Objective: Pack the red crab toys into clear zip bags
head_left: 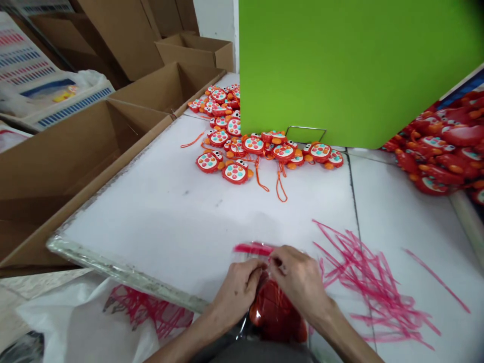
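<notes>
Left hand: your left hand (238,290) is at the near edge of the counter (170,217), fingers curled in and pinched on the mouth of the clear bag (260,257).
Right hand: your right hand (298,280) meets it from the other side, fingertips closed on the same bag mouth, just beside the pink sealing strip (251,248).
Bag contents: a red toy (278,315) sits inside the bag, below your two hands and half off the counter edge towards you.
Right of the hands: a loose heap of pink strips (366,282) is spread on the counter, near your right wrist; one stray strip lies further out.
Far side: a pile of crab toys (236,146) with orange cords lies well apart from your hands, against the foot of the green board (351,65).
In between: bare white counter only.
Far right: bagged red toys (442,146) are stacked up beyond the board.
Left: open cardboard boxes (68,161) butt against the counter edge.
Below left: a white sack (75,317) holds more pink strips.
</notes>
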Tool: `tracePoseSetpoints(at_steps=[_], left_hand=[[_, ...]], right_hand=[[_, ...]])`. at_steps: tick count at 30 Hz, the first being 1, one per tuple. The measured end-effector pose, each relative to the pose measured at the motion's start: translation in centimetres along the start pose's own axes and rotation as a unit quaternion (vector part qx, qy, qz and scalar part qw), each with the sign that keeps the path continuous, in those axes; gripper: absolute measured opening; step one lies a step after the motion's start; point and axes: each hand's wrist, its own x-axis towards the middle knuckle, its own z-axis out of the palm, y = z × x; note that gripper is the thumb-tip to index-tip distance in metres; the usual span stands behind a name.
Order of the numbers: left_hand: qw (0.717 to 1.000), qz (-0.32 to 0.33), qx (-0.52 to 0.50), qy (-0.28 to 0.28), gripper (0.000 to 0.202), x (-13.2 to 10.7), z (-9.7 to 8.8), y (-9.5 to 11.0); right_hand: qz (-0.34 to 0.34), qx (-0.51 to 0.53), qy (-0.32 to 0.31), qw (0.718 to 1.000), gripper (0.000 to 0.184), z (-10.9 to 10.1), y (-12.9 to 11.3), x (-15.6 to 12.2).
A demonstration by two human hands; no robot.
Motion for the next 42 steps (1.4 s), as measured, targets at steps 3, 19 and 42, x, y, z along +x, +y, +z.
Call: tracePoseSetpoints(at_steps=[3, 19, 42], left_hand=[[0.999, -0.014, -0.053, -0.002, 0.02, -0.1, -0.4, -0.7], [0.958, -0.111, -0.265, -0.022, 0.015, 0.6, -0.6, -1.3], [0.991, -0.074, -0.115, 0.006, 0.02, 0.1, -0.9, -2.3]], right_hand=[[0.131, -0.003, 0.025, 0.991, 0.013, -2.5, 4.8, -1.8], [0.208, -0.014, 0.013, 0.978, 0.023, -7.0, 8.4, -6.7], [0.152, 0.119, -0.084, 0.978, 0.027, -5.2, 8.8, -5.4]])
